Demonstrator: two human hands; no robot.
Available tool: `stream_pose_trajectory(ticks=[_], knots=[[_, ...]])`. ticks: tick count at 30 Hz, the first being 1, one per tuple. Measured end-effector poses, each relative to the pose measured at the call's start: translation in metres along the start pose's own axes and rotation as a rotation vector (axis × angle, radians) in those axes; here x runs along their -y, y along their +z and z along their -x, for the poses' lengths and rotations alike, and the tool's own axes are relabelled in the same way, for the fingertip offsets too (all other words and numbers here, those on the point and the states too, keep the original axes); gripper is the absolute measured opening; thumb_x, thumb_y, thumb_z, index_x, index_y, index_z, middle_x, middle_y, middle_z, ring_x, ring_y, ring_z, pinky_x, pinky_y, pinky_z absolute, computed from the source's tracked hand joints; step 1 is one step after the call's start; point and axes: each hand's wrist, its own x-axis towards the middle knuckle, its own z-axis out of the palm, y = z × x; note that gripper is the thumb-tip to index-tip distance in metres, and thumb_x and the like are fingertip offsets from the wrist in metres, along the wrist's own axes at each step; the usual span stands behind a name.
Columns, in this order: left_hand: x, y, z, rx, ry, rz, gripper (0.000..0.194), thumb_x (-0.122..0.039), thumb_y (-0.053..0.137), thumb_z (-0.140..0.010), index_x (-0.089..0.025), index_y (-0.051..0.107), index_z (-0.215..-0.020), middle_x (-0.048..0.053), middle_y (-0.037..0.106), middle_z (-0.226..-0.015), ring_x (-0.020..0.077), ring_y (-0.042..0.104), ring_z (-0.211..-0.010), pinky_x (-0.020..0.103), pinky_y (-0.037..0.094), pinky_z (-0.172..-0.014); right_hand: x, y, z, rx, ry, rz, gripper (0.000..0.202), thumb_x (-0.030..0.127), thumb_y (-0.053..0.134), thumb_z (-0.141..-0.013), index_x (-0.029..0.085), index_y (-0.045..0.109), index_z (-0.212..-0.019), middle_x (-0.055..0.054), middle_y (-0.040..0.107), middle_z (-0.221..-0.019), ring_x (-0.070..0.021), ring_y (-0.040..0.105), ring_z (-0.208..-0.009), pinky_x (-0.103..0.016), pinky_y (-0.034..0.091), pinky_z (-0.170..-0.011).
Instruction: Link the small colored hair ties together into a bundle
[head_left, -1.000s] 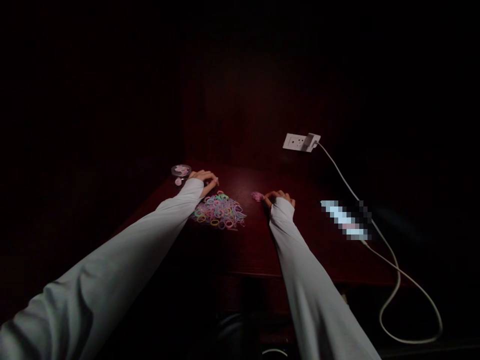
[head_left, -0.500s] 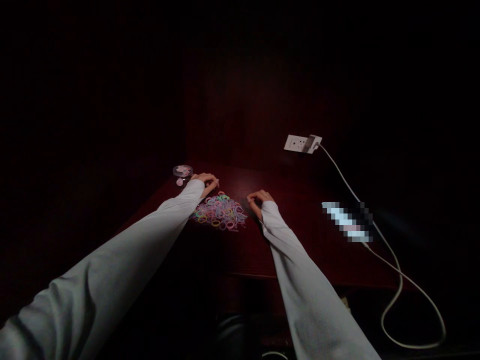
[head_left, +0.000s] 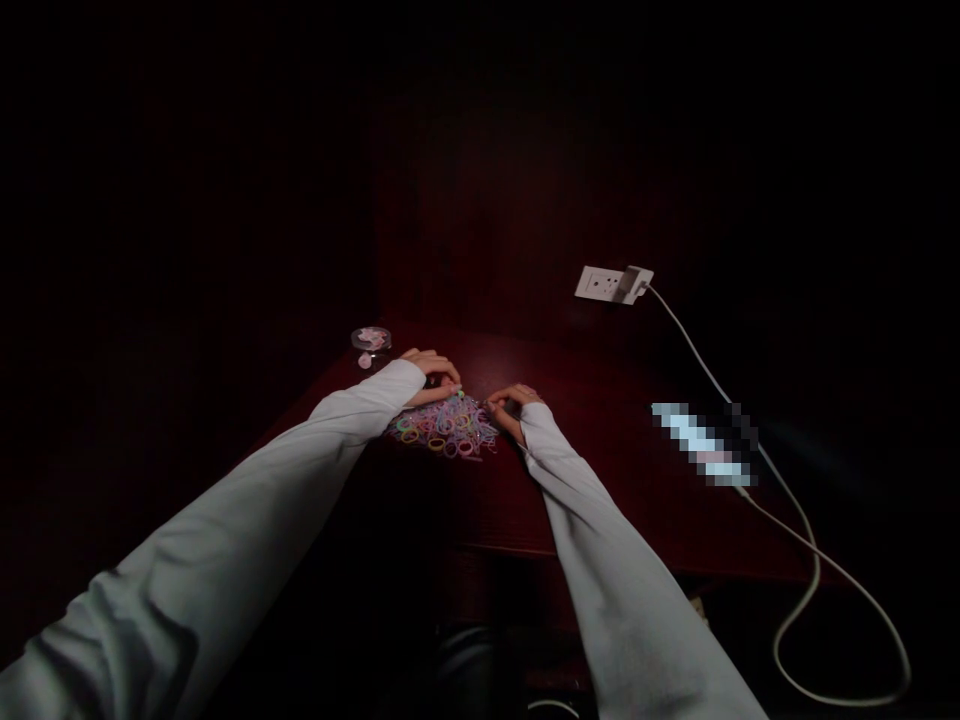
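A heap of small pastel hair ties in purple, pink, yellow and green lies on the dark red table. My left hand reaches over the far edge of the heap, thumb and fingertips brought together at a green hair tie. Just right of the heap, my right hand is closed in a pinch. Whatever it holds, if anything, is too small to make out. Long light grey sleeves cover both arms.
A round clear container with pink pieces stands at the back left, a small pink piece beside it. A blurred-out phone lies right, on a white cable from a charger in the wall socket.
My left hand has moved right over the heap and its fingertips have come together at a green hair tie. The right hand has shifted slightly left, towards the heap. The view has turned a little.
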Motion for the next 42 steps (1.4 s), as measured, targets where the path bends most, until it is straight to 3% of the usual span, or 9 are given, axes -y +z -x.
stream_pose_trajectory(ticks=[2, 5, 9, 14, 18, 23, 28, 42], knots=[[-0.008, -0.004, 0.004, 0.059, 0.125, -0.022, 0.027, -0.049, 0.06, -0.098, -0.028, 0.075, -0.108, 0.0, 0.073, -0.099, 0.0205, 0.058, -0.096, 0.035, 0.037, -0.088, -0.003, -0.001, 0.0, 0.012, -0.005, -0.029, 0.014, 0.032, 0.065, -0.089, 0.024, 0.075, -0.084, -0.003, 0.07, -0.081, -0.0199, 0.062, -0.082, -0.033, 0.046, -0.085], [-0.017, -0.006, 0.008, 0.071, 0.189, -0.05, 0.038, -0.059, 0.058, -0.098, -0.028, 0.074, -0.114, 0.003, 0.07, -0.112, 0.0231, 0.054, -0.103, 0.036, 0.038, -0.091, -0.002, 0.0, 0.001, 0.039, 0.011, -0.089, 0.018, 0.036, 0.064, -0.089, 0.023, 0.075, -0.084, -0.003, 0.07, -0.08, -0.0188, 0.06, -0.079, -0.032, 0.046, -0.08], [-0.019, -0.004, 0.009, 0.12, 0.197, -0.055, 0.044, -0.064, 0.065, -0.092, -0.029, 0.074, -0.118, 0.005, 0.067, -0.119, 0.0247, 0.052, -0.106, 0.037, 0.042, -0.093, 0.005, 0.001, 0.004, 0.08, 0.096, -0.145, 0.019, 0.039, 0.068, -0.084, 0.022, 0.073, -0.077, 0.0, 0.065, -0.072, -0.0158, 0.055, -0.068, -0.028, 0.042, -0.067], [-0.018, 0.0, 0.008, 0.2, 0.193, -0.057, 0.046, -0.063, 0.07, -0.089, -0.03, 0.073, -0.121, 0.004, 0.068, -0.12, 0.0248, 0.053, -0.108, 0.035, 0.043, -0.093, 0.019, -0.011, 0.011, 0.24, 0.229, -0.264, 0.051, 0.057, 0.056, -0.093, 0.02, 0.064, -0.059, 0.004, 0.044, -0.049, -0.011, 0.037, -0.049, -0.027, 0.028, -0.051], [-0.021, 0.0, 0.008, 0.224, 0.205, -0.051, 0.047, -0.063, 0.069, -0.089, -0.028, 0.073, -0.121, 0.003, 0.069, -0.121, 0.0244, 0.052, -0.11, 0.034, 0.041, -0.095, 0.027, -0.022, 0.012, 0.293, 0.294, -0.272, 0.059, 0.061, 0.053, -0.095, 0.017, 0.068, -0.058, 0.003, 0.042, -0.044, -0.0093, 0.034, -0.046, -0.026, 0.024, -0.049], [-0.021, 0.002, 0.008, 0.231, 0.209, -0.031, 0.042, -0.058, 0.068, -0.091, -0.028, 0.073, -0.12, 0.003, 0.07, -0.121, 0.0235, 0.053, -0.11, 0.034, 0.038, -0.096, 0.029, -0.023, 0.013, 0.312, 0.349, -0.262, 0.059, 0.06, 0.053, -0.095, 0.016, 0.075, -0.064, 0.003, 0.04, -0.042, -0.009, 0.034, -0.044, -0.026, 0.025, -0.048], [-0.016, 0.005, 0.006, 0.227, 0.203, -0.009, 0.033, -0.05, 0.067, -0.094, -0.029, 0.074, -0.118, 0.003, 0.071, -0.118, 0.0231, 0.056, -0.109, 0.034, 0.038, -0.096, 0.029, -0.02, 0.013, 0.281, 0.329, -0.302, 0.054, 0.057, 0.054, -0.095, 0.016, 0.078, -0.07, -0.001, 0.053, -0.048, -0.0109, 0.045, -0.049, -0.025, 0.035, -0.053], [-0.01, 0.0, 0.002, 0.124, 0.226, 0.162, 0.023, -0.034, 0.057, -0.098, -0.02, 0.074, -0.107, 0.005, 0.072, -0.1, 0.0172, 0.063, -0.091, 0.029, 0.047, -0.09, 0.028, -0.014, 0.011, 0.22, 0.258, -0.396, 0.044, 0.061, 0.065, -0.086, 0.018, 0.073, -0.078, 0.003, 0.052, -0.055, -0.0122, 0.044, -0.053, -0.026, 0.031, -0.055]])
